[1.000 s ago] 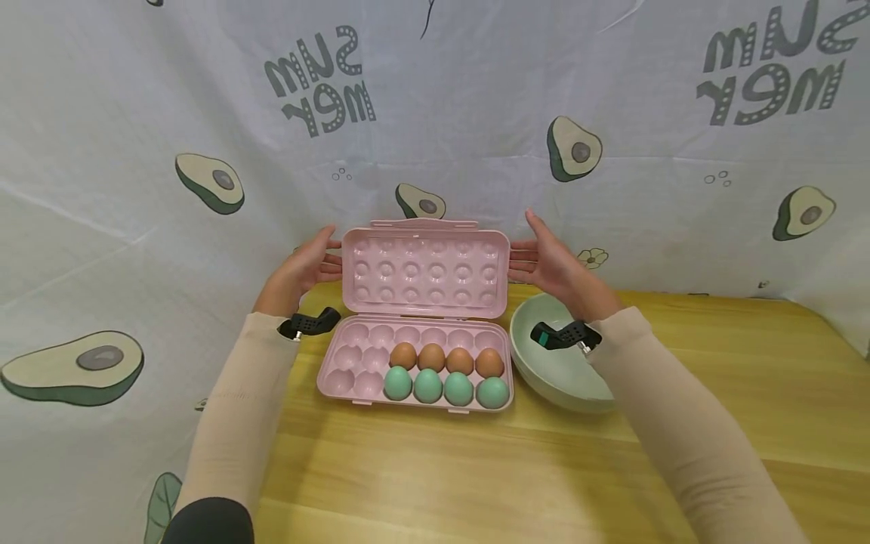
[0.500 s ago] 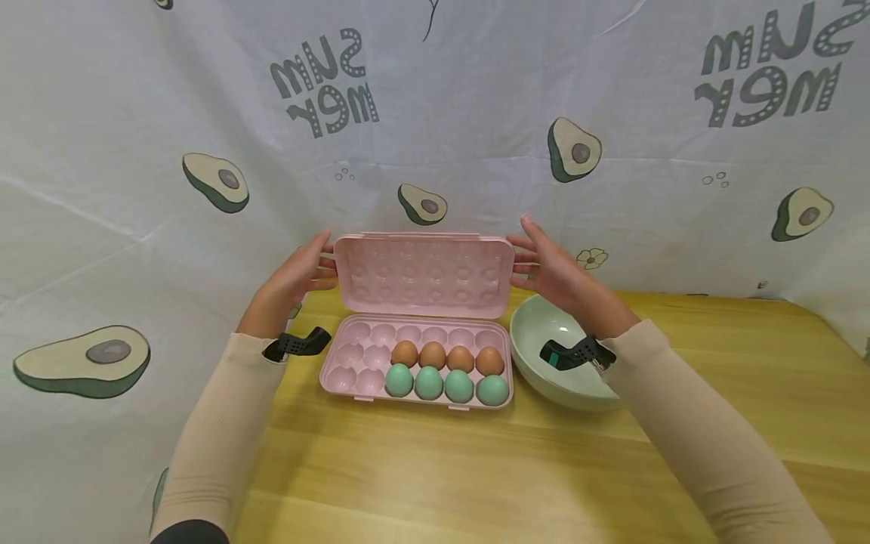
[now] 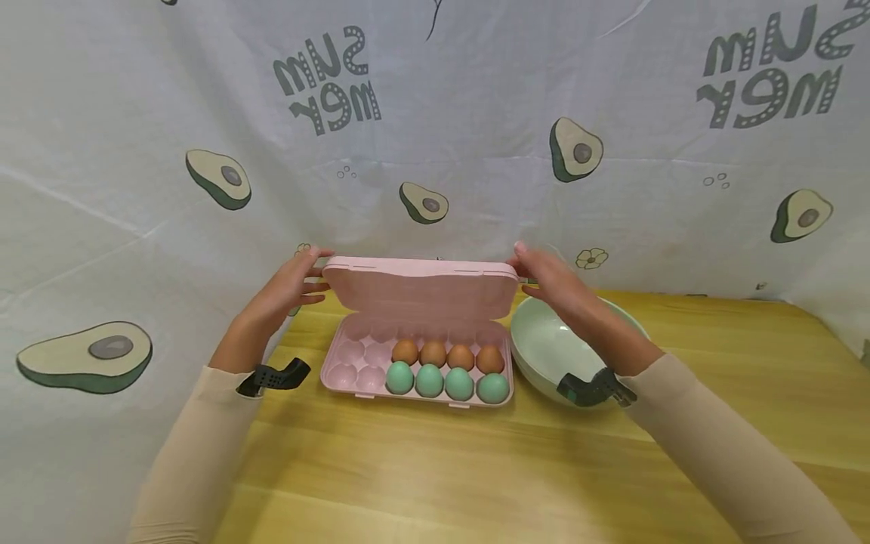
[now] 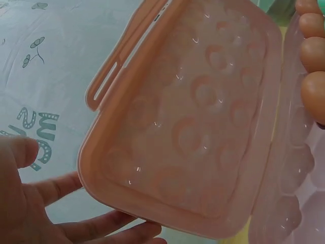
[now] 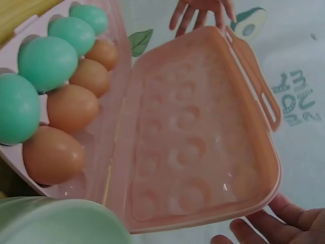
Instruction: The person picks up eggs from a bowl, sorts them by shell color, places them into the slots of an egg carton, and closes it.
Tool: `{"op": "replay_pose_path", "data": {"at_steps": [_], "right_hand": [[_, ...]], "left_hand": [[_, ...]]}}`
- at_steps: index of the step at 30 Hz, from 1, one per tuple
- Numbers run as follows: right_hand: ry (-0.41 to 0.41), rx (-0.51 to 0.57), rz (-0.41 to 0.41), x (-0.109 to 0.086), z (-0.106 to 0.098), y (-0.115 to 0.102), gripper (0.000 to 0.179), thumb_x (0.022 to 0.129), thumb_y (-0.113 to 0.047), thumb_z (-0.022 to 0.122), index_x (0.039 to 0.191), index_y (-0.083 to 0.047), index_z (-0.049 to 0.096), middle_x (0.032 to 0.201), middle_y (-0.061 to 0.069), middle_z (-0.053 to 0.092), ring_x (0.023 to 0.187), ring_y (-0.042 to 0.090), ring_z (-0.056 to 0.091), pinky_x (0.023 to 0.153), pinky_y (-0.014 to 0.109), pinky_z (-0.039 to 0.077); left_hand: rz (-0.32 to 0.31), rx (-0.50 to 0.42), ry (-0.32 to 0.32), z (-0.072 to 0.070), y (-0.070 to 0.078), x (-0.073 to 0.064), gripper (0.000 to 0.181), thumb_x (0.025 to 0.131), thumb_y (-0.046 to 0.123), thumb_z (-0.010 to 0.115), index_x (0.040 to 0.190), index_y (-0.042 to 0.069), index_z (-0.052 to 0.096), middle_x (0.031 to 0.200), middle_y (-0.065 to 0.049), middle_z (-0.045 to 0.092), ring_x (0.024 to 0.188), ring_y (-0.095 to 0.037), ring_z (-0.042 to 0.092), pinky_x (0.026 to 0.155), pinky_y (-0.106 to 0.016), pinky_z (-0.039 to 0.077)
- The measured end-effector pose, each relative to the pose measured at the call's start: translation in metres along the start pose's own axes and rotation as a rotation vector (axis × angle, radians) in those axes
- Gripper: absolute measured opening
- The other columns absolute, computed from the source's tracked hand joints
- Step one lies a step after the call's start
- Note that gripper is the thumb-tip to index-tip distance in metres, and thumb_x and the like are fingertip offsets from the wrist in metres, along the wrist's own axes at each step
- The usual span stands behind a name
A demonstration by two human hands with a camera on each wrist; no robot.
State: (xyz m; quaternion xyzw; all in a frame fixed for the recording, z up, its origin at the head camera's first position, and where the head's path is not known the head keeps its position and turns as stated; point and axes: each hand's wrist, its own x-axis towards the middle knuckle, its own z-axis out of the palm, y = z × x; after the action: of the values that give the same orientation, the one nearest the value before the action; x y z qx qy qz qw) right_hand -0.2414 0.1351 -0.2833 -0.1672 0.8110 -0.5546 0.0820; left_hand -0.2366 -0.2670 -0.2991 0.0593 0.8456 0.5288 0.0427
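A pink egg box [image 3: 331, 378] lies on the table with its hinged lid [image 3: 421, 293] raised and leaning forward over the tray. Four-across rows of brown eggs [image 3: 433, 353] and green eggs [image 3: 429, 382] fill the tray's right part; the cups at its left hold nothing. My left hand [image 3: 285, 291] touches the lid's left end with extended fingers, thumb apart from it in the left wrist view. At the lid's right end, my right hand [image 3: 553, 281] rests its fingers along the edge, seen close up in the right wrist view, where its fingers [image 5: 269, 226] reach behind the lid's corner.
A pale green bowl [image 3: 537, 344] stands just right of the egg box, partly under my right forearm. Behind the wooden table [image 3: 408, 468] hangs a white curtain [image 3: 476, 91] printed with avocados. Both wrists carry black camera mounts.
The lid has tipped forward from nearly upright, its top edge coming down and toward me. Both hands have moved with it at its ends. The eggs and bowl have stayed in place.
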Motion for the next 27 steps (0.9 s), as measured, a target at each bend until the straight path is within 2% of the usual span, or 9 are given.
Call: {"op": "replay_pose_path", "data": {"at_steps": [2,5,9,12,16,20,24,27], "right_hand": [[0.019,-0.042,-0.042,-0.005,0.004,0.001,0.063,0.102,-0.05,0.033,0.125,0.004,0.054,0.127,0.019,0.052,0.126,0.033,0.044,0.112,0.054,0.028],[0.03,-0.112,-0.077,-0.015,0.008,0.002,0.056,0.102,-0.048,0.035,0.124,-0.001,0.058,0.123,0.015,0.057,0.123,0.028,0.047,0.111,0.052,0.031],[0.002,-0.253,-0.093,-0.028,0.014,0.003,0.054,0.101,-0.05,0.038,0.129,-0.009,0.06,0.128,0.009,0.06,0.126,0.025,0.048,0.109,0.051,0.033],[-0.014,-0.373,-0.121,-0.037,0.022,0.006,0.054,0.101,-0.049,0.041,0.132,-0.009,0.059,0.131,0.009,0.06,0.127,0.027,0.05,0.106,0.051,0.037],[-0.046,-0.488,-0.209,-0.046,0.036,0.011,0.051,0.1,-0.045,0.047,0.133,-0.009,0.059,0.13,0.008,0.061,0.123,0.026,0.054,0.103,0.05,0.042],[-0.086,-0.624,-0.305,-0.052,0.05,0.014,0.053,0.097,-0.044,0.053,0.134,-0.006,0.057,0.134,0.009,0.058,0.127,0.028,0.05,0.11,0.05,0.032],[-0.102,-0.752,-0.363,-0.058,0.066,0.019,0.061,0.094,-0.046,0.057,0.134,0.001,0.055,0.138,0.015,0.053,0.134,0.035,0.041,0.114,0.054,0.022],[-0.093,-0.815,-0.363,-0.064,0.076,0.023,0.065,0.093,-0.048,0.059,0.134,0.002,0.054,0.14,0.017,0.051,0.133,0.037,0.042,0.11,0.055,0.03]], "left_hand": [[0.04,0.024,-0.018,0.001,-0.003,-0.006,0.063,0.102,0.052,0.025,0.149,0.011,0.035,0.143,-0.022,0.041,0.129,-0.044,0.044,0.104,-0.054,0.038],[0.09,0.052,-0.027,0.002,-0.007,-0.016,0.062,0.103,0.05,0.025,0.147,0.009,0.038,0.145,-0.02,0.041,0.131,-0.042,0.042,0.105,-0.054,0.037],[0.17,0.127,0.019,0.007,-0.015,-0.031,0.056,0.105,0.043,0.029,0.141,0.003,0.046,0.141,-0.02,0.047,0.129,-0.038,0.045,0.106,-0.054,0.037],[0.253,0.225,0.06,0.013,-0.022,-0.042,0.047,0.105,0.036,0.035,0.134,0.006,0.056,0.135,-0.015,0.055,0.125,-0.033,0.048,0.104,-0.055,0.039],[0.372,0.349,0.085,0.023,-0.03,-0.053,0.036,0.103,0.03,0.044,0.127,0.012,0.064,0.132,-0.009,0.059,0.126,-0.029,0.051,0.104,-0.053,0.04],[0.478,0.443,0.073,0.033,-0.033,-0.06,0.032,0.101,0.025,0.051,0.125,0.011,0.065,0.133,-0.008,0.059,0.13,-0.029,0.048,0.106,-0.052,0.037],[0.52,0.516,0.029,0.042,-0.037,-0.065,0.034,0.098,0.023,0.056,0.128,0.008,0.063,0.134,-0.009,0.058,0.132,-0.03,0.045,0.11,-0.053,0.031],[0.529,0.6,-0.019,0.047,-0.04,-0.071,0.04,0.097,0.027,0.058,0.132,0.006,0.06,0.137,-0.011,0.055,0.133,-0.031,0.044,0.112,-0.053,0.028]]}}
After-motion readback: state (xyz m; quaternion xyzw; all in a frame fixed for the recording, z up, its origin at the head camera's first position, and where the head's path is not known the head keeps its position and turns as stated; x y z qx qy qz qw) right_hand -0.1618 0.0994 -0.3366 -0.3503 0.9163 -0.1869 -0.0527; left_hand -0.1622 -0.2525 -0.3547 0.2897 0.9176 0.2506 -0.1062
